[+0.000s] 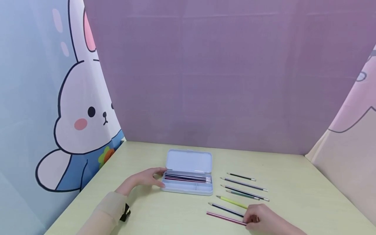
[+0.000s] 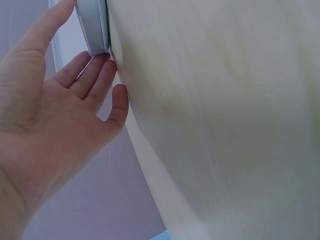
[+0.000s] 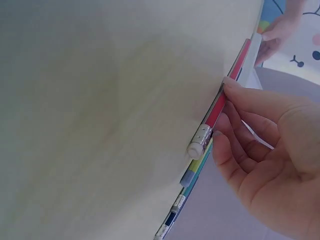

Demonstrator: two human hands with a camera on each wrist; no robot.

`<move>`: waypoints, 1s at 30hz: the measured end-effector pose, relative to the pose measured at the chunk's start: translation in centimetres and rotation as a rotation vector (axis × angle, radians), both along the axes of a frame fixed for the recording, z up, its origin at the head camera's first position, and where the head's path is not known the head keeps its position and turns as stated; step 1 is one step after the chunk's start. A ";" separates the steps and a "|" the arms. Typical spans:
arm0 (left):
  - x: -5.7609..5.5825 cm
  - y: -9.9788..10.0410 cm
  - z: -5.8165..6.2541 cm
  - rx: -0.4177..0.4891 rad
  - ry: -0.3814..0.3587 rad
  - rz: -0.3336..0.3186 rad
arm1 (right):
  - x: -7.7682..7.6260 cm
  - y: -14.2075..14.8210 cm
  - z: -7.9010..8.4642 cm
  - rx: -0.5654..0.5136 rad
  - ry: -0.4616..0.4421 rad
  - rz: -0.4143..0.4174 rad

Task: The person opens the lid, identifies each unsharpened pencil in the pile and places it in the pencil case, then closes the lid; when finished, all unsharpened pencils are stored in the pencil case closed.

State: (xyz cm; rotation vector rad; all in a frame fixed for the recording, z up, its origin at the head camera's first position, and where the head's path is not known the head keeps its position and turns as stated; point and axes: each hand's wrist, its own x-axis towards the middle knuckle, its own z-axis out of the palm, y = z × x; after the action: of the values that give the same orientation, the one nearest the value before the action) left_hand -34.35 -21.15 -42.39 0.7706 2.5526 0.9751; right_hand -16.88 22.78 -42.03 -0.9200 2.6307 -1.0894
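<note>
A white pencil case [image 1: 179, 186] lies on the table with its lid [image 1: 189, 161] raised at the back. Several striped pencils [image 1: 185, 178] lie in its rear compartment. My left hand [image 1: 147, 177] touches the case's left end, thumb by the front corner and fingers farther back; the left wrist view shows those fingers [image 2: 95, 80] loosely extended against the end. At the front right, my right hand [image 1: 261, 217] pinches a red striped pencil [image 1: 223, 217] near its eraser end. In the right wrist view, thumb and fingers hold this pencil [image 3: 217, 110] just beyond its white eraser [image 3: 196, 150].
Beyond the red pencil lie a dark pencil [image 1: 224, 209], a yellow-green pencil [image 1: 232, 201], a green pencil [image 1: 242, 195] and several dark striped ones [image 1: 243, 184], roughly parallel. A purple curtain [image 1: 205, 81] hangs behind the pale table [image 1: 164, 215]; a rabbit-print cloth [image 1: 82, 107] hangs at left.
</note>
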 end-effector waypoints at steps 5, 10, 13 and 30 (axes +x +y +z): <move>0.0 0.0 0.1 -0.002 0.009 -0.012 | -0.1 -0.2 0.1 0.037 -0.038 -0.041; 0.0 -0.1 0.1 -0.003 0.018 -0.023 | 0.1 -0.6 0.4 0.115 -0.043 -0.094; 0.0 -0.1 0.0 -0.008 0.013 -0.014 | 0.1 -0.8 0.4 0.149 -0.035 -0.101; 0.7 0.0 0.6 -0.007 0.013 -0.008 | -5.4 -3.5 4.2 0.090 0.216 -0.086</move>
State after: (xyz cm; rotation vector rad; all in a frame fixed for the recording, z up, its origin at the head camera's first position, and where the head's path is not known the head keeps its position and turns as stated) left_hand -33.63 -21.16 -41.80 0.7869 2.5601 0.9619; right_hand -22.23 19.29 -37.81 -0.9639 2.8915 -0.9272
